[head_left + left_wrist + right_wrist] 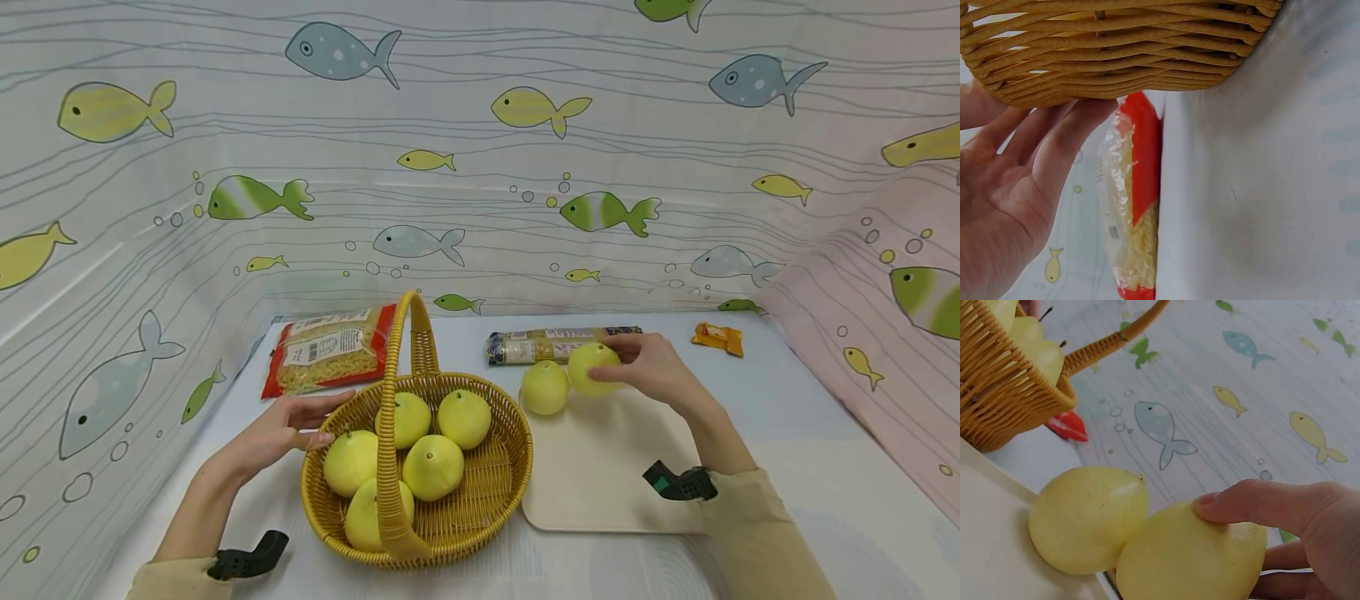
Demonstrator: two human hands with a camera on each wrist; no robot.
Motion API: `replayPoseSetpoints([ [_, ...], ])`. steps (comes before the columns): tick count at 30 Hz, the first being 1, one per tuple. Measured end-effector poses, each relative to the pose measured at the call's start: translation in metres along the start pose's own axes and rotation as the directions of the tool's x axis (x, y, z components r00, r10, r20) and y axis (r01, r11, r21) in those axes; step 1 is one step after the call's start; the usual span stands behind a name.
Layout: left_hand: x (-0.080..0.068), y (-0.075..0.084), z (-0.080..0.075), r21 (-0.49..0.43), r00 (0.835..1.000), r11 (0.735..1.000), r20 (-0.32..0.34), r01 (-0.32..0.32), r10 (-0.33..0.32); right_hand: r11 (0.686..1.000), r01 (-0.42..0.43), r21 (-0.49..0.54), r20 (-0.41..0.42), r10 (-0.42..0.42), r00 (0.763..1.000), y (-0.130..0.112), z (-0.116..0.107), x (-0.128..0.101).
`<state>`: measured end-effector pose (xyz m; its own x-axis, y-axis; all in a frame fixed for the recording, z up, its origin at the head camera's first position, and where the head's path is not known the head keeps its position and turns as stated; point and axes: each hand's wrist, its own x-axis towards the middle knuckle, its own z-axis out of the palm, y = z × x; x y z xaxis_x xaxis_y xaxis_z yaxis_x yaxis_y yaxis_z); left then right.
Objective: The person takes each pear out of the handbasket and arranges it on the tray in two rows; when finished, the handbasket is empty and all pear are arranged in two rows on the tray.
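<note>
My right hand (648,367) grips a yellow-green pear (592,369) between thumb and fingers, at the far end of a cream board. Close to it sits another pear (545,387); in the right wrist view the held pear (1191,556) overlaps this second pear (1088,519). A woven basket (517,483) with a tall handle contains several pears (433,467). On the basket's left side, my left hand (288,425) rests with its thumb at the rim. The left wrist view shows the left hand's fingers (1054,137) fairly straight against the weave.
The cream board (607,475) lies right of the basket. Behind the basket is a red-edged bag of pasta (330,350). A long clear packet (517,347) lies beyond the board, and a small orange packet (717,337) at back right. Fish-patterned sheeting (480,183) surrounds the table.
</note>
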<state>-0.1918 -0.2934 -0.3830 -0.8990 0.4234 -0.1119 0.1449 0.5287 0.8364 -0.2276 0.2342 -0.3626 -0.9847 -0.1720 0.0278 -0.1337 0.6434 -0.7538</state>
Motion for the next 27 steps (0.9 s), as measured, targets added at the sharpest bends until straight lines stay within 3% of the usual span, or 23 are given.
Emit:
replayPoseSetpoints([
  [12,0.001,0.0,0.0,-0.004,1.0,1.0,0.0,0.009,-0.009,0.999,-0.038,-0.014,0.074,0.038,0.997,0.026,0.006,0.012],
  [27,0.002,-0.001,0.0,0.007,1.0,1.0,-0.001,0.003,-0.003,0.998,-0.06,0.027,0.13,0.056,0.99,0.042,0.013,0.018],
])
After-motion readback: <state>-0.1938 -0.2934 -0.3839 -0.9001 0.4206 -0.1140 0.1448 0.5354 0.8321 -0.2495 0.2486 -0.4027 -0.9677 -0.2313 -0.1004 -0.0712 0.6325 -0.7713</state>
